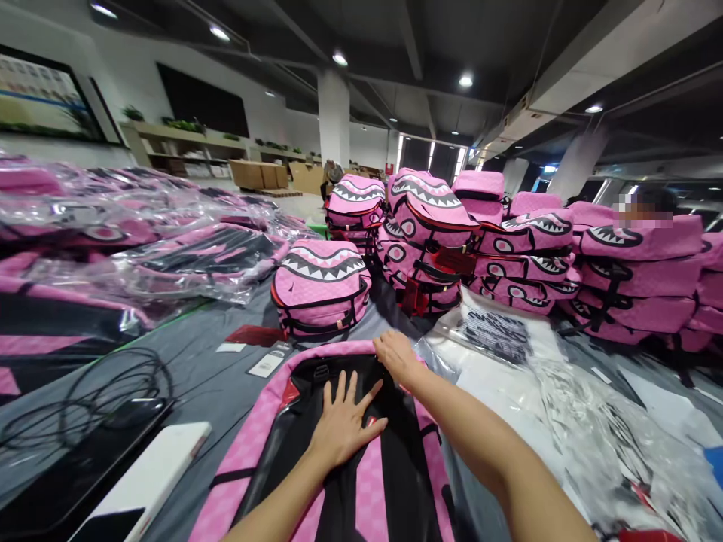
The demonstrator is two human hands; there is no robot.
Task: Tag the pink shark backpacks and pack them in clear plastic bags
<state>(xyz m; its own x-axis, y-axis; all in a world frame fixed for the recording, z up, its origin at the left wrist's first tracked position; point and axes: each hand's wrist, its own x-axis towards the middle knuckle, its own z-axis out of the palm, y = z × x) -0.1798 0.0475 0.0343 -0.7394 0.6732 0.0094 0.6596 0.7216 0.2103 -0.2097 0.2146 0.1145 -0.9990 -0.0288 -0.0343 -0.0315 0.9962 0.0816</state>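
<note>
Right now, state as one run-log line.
left hand: spread on pink-and-black backpack | right hand: at its top edge | shark-mouth backpack: standing just beyond

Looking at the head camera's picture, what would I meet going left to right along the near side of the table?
Flat black device, white device, pink-and-black backpack with left hand and right hand on it, crumpled clear plastic.

Bright lamps (340,58) dot a dim ceiling (367,26), plastic wrap (226,263) glinting (edges look stretched).
</note>
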